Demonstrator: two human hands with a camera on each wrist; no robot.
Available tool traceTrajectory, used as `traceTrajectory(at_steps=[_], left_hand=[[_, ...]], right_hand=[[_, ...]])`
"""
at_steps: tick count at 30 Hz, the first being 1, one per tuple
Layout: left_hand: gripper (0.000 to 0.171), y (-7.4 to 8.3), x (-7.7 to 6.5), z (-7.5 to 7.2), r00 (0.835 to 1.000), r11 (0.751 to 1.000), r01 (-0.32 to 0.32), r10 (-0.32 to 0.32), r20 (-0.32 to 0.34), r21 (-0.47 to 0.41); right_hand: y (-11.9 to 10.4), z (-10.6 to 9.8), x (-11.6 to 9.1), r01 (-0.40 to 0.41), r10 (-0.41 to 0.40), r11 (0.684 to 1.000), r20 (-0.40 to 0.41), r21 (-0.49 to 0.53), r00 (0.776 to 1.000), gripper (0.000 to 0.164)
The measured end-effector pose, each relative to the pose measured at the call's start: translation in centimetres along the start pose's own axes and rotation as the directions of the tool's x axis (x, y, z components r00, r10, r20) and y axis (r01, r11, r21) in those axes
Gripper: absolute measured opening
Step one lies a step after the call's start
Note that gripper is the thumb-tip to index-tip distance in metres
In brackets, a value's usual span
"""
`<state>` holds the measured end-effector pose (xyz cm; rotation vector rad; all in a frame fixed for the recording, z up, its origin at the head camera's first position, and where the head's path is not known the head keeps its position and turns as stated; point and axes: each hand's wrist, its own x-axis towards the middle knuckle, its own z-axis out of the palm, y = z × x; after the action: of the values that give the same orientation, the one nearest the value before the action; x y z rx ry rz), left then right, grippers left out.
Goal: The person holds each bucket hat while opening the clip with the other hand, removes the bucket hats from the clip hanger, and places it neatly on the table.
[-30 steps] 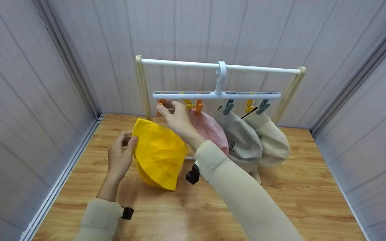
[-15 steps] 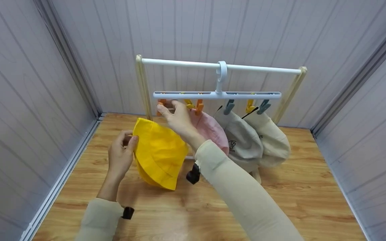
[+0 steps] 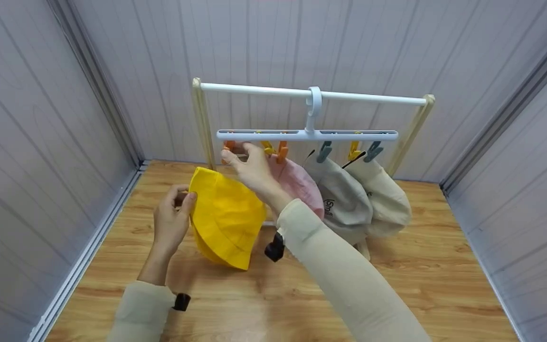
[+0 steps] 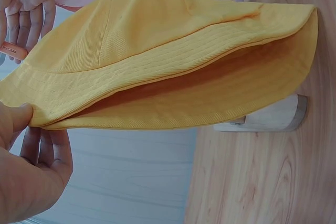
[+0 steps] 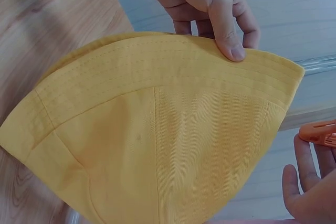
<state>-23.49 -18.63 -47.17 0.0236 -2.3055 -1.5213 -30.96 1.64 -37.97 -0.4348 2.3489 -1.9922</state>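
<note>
Left of centre, left hand (image 3: 171,217) pinching yellow hat (image 3: 226,216), right hand (image 3: 257,173) pinching orange clip (image 3: 229,144), we judged a slow, edge-first feed best.

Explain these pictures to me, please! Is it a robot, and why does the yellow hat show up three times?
No robot here, just a person! The big picture comes from a camera on their head, looking down. The other two come from wrist cameras, so you see one yellow hat from three places. The left hand pinches its brim. The right hand holds an orange clip on a pale hanger. Pink, grey and cream hats hang there too, from other clips. The hanger hooks onto a rack standing on a wood-patterned surface.
</note>
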Motion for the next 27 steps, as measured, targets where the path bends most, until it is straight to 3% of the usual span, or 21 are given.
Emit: traceTrajectory(at_steps=[15,27], left_hand=[[0.024,-0.8,0.2,0.4,1.000,1.000,-0.006,0.007,0.014,-0.029],[0.025,-0.4,0.3,0.6,1.000,0.999,-0.013,0.014,0.027,-0.050]], right_hand=[[-0.1,-0.2,-1.4,0.022,-0.021,1.000,0.027,-0.006,0.999,0.050],[-0.1,-2.0,-3.2,0.039,-0.040,0.999,0.075,0.016,0.996,0.052]])
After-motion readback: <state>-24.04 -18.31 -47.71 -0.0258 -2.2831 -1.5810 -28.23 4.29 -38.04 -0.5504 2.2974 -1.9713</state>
